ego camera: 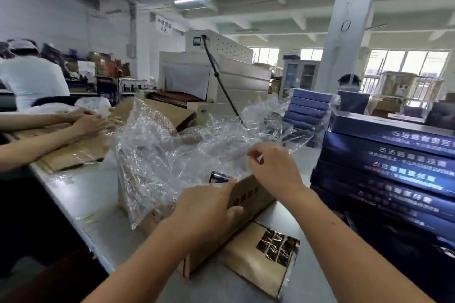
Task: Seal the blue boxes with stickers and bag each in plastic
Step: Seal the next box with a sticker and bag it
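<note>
Head view: the left hand, at about 6 o'clock, lies over the top edge of a brown carton. Its fingers are straight along the top and its thumb is pressed against the carton's near face. This carton has a row of small cut-out windows and stands on the pale desk.

Just right of centre, the right hand is raised above the carton. Its thumb and forefinger pinch a fold of a clear plastic bag. The crumpled bag billows from the centre towards 10 o'clock and drapes over the carton's far left end. A dark glossy corner shows just beyond the left fingertips; I cannot tell what it belongs to.

A second carton lies flat at 5 o'clock, touching the first, with dark contents showing through its window.

The blue boxes are stacked at 3 o'clock, near the right hand but apart from it. A farther stack stands at 2 o'clock.

At 9 o'clock, another person's hands rest on flattened cardboard. A beige machine stands at 12 o'clock.
</note>
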